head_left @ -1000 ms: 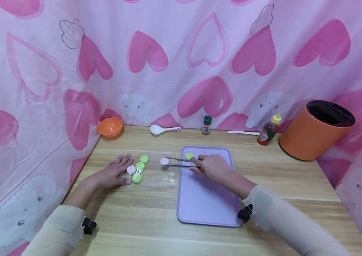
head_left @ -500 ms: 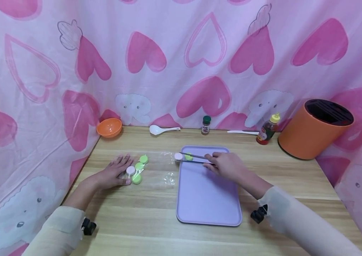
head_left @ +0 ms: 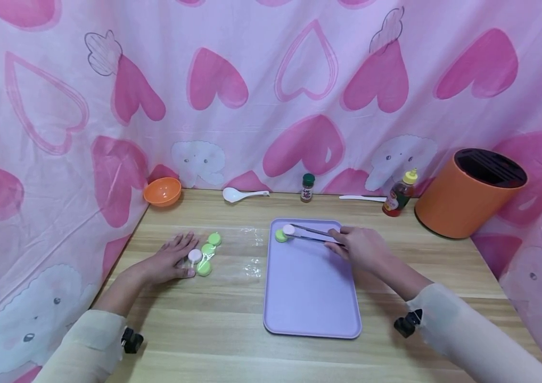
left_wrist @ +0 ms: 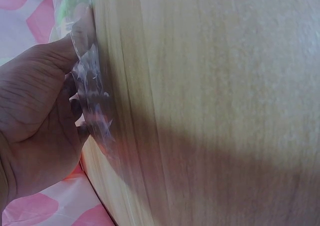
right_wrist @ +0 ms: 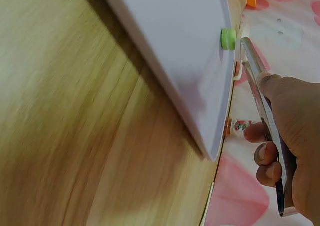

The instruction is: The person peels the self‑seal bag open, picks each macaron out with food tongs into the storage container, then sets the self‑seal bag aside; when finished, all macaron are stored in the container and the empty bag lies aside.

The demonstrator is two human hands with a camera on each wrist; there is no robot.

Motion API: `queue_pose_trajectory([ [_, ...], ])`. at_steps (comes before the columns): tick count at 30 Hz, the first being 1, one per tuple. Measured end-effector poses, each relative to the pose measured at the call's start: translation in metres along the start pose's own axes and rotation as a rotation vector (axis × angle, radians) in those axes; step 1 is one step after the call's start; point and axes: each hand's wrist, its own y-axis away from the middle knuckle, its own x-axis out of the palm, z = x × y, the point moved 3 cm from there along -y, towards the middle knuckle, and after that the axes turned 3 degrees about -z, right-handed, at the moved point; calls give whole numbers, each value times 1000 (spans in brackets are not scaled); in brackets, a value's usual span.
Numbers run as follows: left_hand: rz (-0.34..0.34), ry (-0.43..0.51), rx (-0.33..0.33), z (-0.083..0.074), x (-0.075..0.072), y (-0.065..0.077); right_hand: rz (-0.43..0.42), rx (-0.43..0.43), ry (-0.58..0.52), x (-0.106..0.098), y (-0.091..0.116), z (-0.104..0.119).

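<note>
Pink macaron (head_left: 288, 230) — between metal tongs (right_wrist: 268, 118)

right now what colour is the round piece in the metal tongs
Pale pink round piece, clearest in head view.

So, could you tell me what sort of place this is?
Probably a staged tabletop corner for kitchen-like work, not an ordinary kitchen: heart-print cloth hangs behind and beside the wooden table, and a slotted orange holder, likely a knife block, stands at its far right.
</note>
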Motion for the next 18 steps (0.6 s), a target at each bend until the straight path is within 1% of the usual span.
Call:
queue_pose_trajectory([
  [7, 1, 1, 0, 0, 0, 0, 70, 70, -24, 0, 9, -10],
  [18, 5, 2, -7, -1, 0, 1, 125, 118, -44, 9, 14, -11],
])
